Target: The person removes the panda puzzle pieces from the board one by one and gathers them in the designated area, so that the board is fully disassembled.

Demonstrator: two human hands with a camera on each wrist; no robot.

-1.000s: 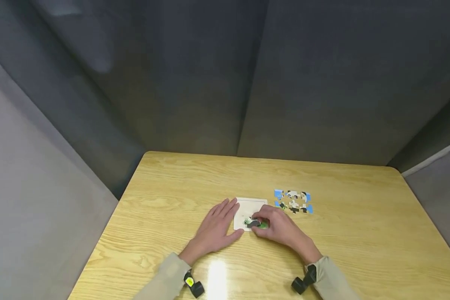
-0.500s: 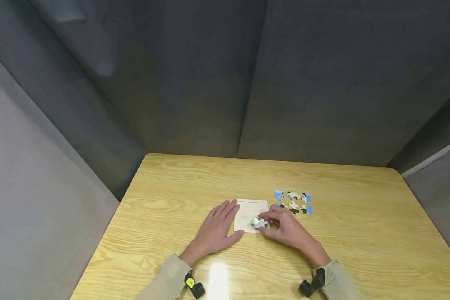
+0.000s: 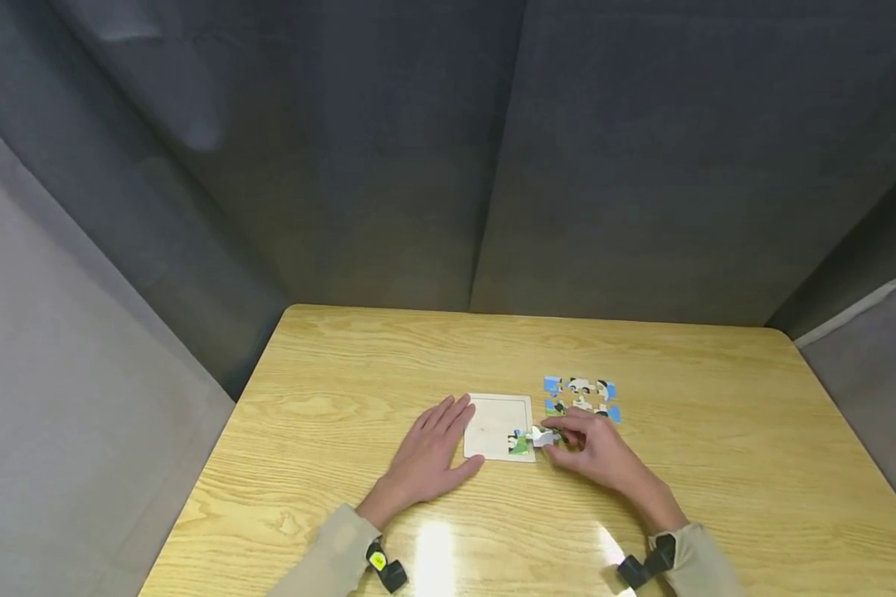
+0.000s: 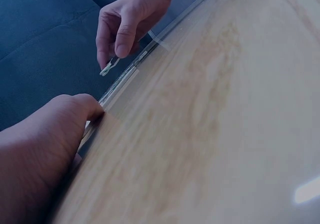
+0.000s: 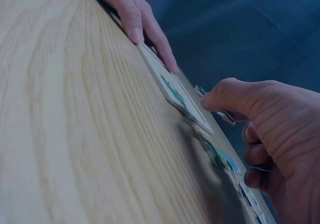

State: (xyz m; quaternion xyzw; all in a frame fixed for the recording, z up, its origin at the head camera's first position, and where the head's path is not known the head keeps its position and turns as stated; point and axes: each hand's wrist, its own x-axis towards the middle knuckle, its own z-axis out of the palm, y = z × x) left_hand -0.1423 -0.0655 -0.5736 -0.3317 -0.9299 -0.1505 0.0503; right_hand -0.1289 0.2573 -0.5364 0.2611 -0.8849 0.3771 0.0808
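Observation:
My right hand pinches a puzzle piece between thumb and fingers, raised just off the right edge of a white puzzle tray. The right wrist view shows this held piece partly covered by the thumb. One green puzzle piece lies in the tray's lower right corner. Flat on the table, my left hand has straight fingers along the tray's left edge, its fingertips touching the rim. In the right wrist view the tray shows the green piece inside it.
Several loose puzzle pieces with panda and blue parts lie in rows beyond my right hand, to the right of the tray. The wooden table ends at dark grey curtains behind, with a lighter curtain on the left.
My right hand has moved right with the pinched piece, from over the tray to past its right edge. This uncovers the green piece in the corner. My left hand stays in place.

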